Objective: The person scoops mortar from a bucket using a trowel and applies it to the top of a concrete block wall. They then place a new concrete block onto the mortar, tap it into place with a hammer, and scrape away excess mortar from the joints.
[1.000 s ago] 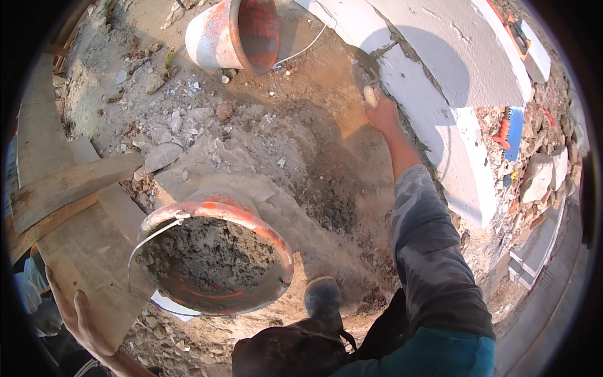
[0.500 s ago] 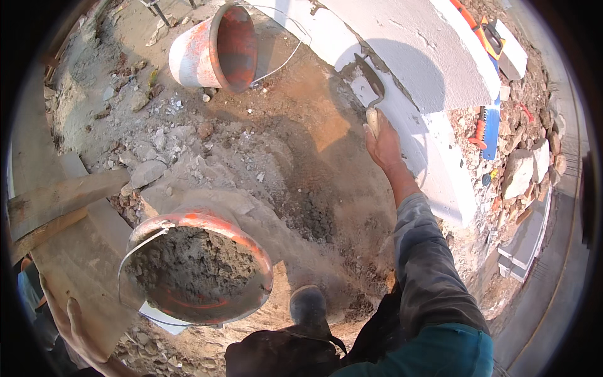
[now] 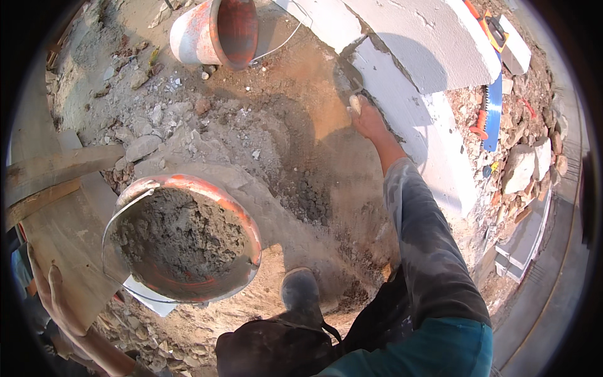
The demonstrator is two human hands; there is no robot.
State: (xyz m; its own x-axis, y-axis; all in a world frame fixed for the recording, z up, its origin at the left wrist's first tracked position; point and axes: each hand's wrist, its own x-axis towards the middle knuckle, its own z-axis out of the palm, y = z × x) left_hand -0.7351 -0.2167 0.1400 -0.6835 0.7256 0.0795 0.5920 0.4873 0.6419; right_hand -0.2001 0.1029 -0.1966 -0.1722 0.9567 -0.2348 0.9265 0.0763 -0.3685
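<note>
My right hand [image 3: 370, 120] is closed around the pale handle of a trowel [image 3: 356, 105], beside the near edge of the white blocks [image 3: 389, 75]. The trowel's blade points away from me and is hard to make out against the brown ground. Grey mortar marks the joints between the blocks. At the lower left, my left hand [image 3: 58, 298] rests along the edge of a wooden board [image 3: 69, 251], fingers stretched and thumb apart. Between my hands stands an orange-rimmed bucket [image 3: 254, 234] holding grey mortar [image 3: 182, 232], its wire handle lowered to the left.
An empty stained bucket [image 3: 195, 34] lies tipped at the far side. Right of the blocks are a blue-bladed saw [image 3: 493, 116], an orange-handled tool [image 3: 500, 34] and stones [image 3: 520, 169]. Rubble [image 3: 144, 147] covers the left ground. My boot [image 3: 299, 289] stands near the mortar bucket.
My right hand has drawn the trowel left, off the block joint to the blocks' near side. The whole view has shifted slightly. My left hand stays at the board.
</note>
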